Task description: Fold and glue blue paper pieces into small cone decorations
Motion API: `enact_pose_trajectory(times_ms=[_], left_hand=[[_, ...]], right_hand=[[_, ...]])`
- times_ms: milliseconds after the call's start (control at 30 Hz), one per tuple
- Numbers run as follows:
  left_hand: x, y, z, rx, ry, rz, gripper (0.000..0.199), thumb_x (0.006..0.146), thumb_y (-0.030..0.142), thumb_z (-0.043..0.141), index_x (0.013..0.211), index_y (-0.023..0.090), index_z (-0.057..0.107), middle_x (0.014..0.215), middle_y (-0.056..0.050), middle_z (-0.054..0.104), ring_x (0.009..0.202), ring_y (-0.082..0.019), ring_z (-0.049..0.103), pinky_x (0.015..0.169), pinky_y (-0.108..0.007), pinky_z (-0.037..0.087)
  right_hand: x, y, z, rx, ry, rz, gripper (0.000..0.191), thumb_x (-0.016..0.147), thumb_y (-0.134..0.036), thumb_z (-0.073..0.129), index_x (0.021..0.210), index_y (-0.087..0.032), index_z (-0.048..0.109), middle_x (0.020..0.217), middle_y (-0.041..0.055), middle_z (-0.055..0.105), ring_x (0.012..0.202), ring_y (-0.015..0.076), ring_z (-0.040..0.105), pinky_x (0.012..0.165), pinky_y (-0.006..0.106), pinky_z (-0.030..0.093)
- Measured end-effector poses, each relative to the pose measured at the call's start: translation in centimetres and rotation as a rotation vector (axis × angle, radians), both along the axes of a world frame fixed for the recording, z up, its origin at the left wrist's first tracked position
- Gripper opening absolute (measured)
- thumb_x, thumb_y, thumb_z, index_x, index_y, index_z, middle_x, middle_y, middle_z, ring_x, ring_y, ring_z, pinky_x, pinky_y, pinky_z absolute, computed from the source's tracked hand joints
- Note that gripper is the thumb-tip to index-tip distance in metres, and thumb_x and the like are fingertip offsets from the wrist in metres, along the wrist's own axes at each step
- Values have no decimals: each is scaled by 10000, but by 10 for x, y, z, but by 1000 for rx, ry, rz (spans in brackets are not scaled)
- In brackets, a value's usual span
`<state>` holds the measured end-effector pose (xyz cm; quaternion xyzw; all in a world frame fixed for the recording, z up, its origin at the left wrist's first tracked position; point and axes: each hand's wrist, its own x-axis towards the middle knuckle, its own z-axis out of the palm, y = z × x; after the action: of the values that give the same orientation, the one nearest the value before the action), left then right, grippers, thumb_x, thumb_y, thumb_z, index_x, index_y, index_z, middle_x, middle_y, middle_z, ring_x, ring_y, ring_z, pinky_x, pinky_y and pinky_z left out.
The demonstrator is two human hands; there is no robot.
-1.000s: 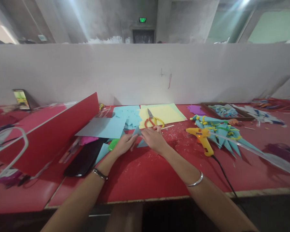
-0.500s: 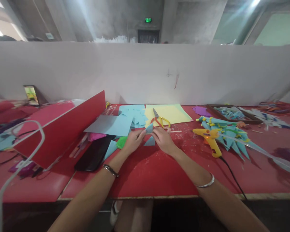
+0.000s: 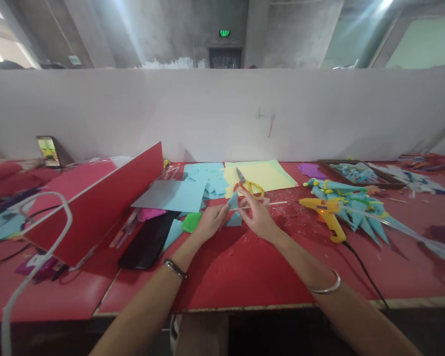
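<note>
My left hand (image 3: 212, 220) is closed, pinching a small folded piece of blue paper (image 3: 233, 200) between thumb and fingers. Close on its right is my right hand (image 3: 260, 217), its index finger and thumb apart beside the paper's edge. A thin white stick (image 3: 279, 203) sticks out past the right hand and seems to run through its fingers toward the paper; the grip is partly hidden. Below the hands, a blue paper triangle (image 3: 234, 219) lies on the red table. Yellow-handled scissors (image 3: 252, 187) rest just beyond the fingers.
Pale yellow sheets (image 3: 270, 174) and blue paper pieces (image 3: 211, 183) lie at the back. A yellow glue gun (image 3: 326, 212) sits at right beside blue paper cones (image 3: 356, 210). At left are a black phone (image 3: 146, 242), a green packet (image 3: 191, 222) and a red board (image 3: 107, 202).
My right hand has moved slightly right, away from the left, and its index finger and thumb have spread. The white stick shows further right. The blue paper stays in my left hand.
</note>
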<state>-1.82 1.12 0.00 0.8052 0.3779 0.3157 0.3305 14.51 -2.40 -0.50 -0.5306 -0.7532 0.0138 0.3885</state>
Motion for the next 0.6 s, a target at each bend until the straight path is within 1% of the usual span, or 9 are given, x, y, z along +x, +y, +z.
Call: enact_pose_trajectory(times_ms=[133,200,267,300,367,433,467,533,600], left_hand=[[1,-4,2,-33,5,-26,485,847,483,258,488,177,370,365,40,396,403,-85,375,451,-218,286],[2,-4,2,-50,-9,-31,485,843,486,274,487,174,380,364,42,398,391,-79,369,445,-216,285],[2,-3,0,-105,-66,-34,492,835,499,285,478,173,377,350,46,385,365,-72,362,437,-216,291],[2,-1,-2,-166,-109,-44,494,828,510,293,471,176,363,336,51,365,345,-69,355,427,-216,293],[2,2,-4,-354,-216,-88,482,809,526,328,468,186,331,309,66,316,303,-64,329,393,-214,286],[1,4,-6,-555,-326,-147,459,793,522,374,481,193,307,295,81,274,278,-60,306,366,-209,275],[0,4,-6,-622,-369,-169,449,789,517,389,489,195,300,294,86,261,273,-57,295,360,-206,276],[0,4,-5,-686,-415,-190,438,787,511,398,501,197,293,295,93,245,270,-53,275,356,-203,282],[0,3,-4,-711,-424,-195,435,783,511,405,506,196,289,297,96,237,271,-50,263,358,-201,289]], right_hand=[[1,1,-1,-1,-60,-20,473,812,-350,455,1245,-184,361,805,12,632,710,156,573,820,355,262],[1,1,-1,1,-58,-24,515,810,-372,459,1274,-191,330,840,23,637,747,170,575,828,367,252],[2,1,-1,27,-87,-9,496,827,-363,439,1289,-222,326,896,38,638,792,179,568,829,369,238],[3,1,0,50,-125,9,450,842,-341,425,1277,-249,357,910,37,638,803,175,563,826,364,230],[4,1,2,109,-228,50,341,870,-280,393,1202,-305,461,889,14,641,791,154,554,822,355,209],[5,1,3,166,-304,66,296,886,-240,374,1107,-332,549,827,-8,642,759,133,543,820,353,187],[6,0,4,188,-320,61,289,890,-239,372,1073,-334,575,805,-12,641,748,128,538,819,353,180],[6,-1,5,215,-320,41,274,891,-260,378,1024,-326,608,783,-12,642,737,123,530,813,347,177],[5,-2,7,222,-308,29,266,890,-290,383,979,-313,632,782,-7,647,737,123,528,805,342,181]])
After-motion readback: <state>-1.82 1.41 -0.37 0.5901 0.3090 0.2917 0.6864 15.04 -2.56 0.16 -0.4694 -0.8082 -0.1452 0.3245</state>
